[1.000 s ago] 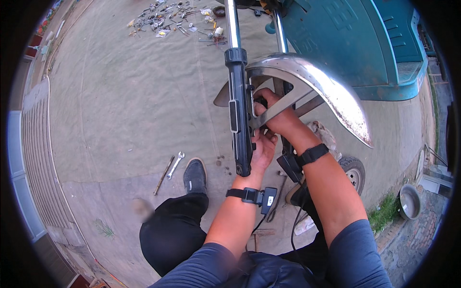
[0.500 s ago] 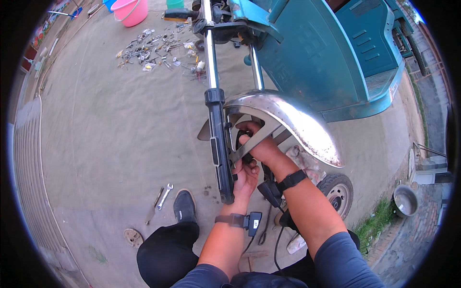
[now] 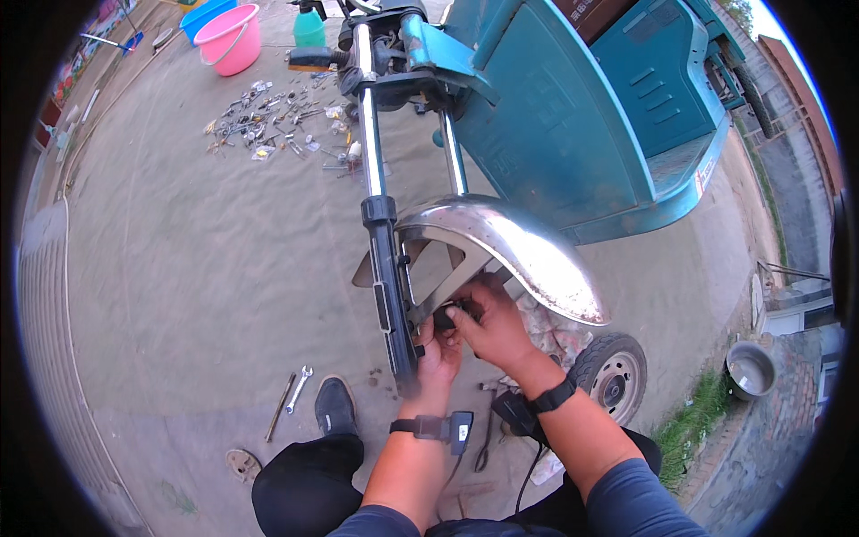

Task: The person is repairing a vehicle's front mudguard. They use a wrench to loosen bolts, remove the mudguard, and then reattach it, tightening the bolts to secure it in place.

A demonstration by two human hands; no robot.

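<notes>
The front fork of a blue cargo tricycle (image 3: 573,134) stands in front of me with no wheel under its chrome mudguard (image 3: 510,233). Below the mudguard's flat metal brace (image 3: 447,288), both hands meet by the inner side of the black lower fork leg (image 3: 386,291). My right hand (image 3: 497,327) has its thumb and fingers closed on a small black part (image 3: 444,316), whose kind I cannot make out. From underneath, my left hand (image 3: 438,356) pinches at the same part, its fingertips partly hidden beside the fork leg.
A wheel with its tyre (image 3: 616,379) lies to the right, near a stained cloth (image 3: 546,327). An open-end wrench (image 3: 300,389) and a thin rod (image 3: 281,407) lie left of my shoe. Scattered hardware (image 3: 268,116), a pink bucket (image 3: 229,40) and a green bottle (image 3: 310,29) are farther off.
My right hand has come out from behind the mudguard brace, lower and in front, with the black part. The left hand stays beneath it. The whole view has shifted slightly.
</notes>
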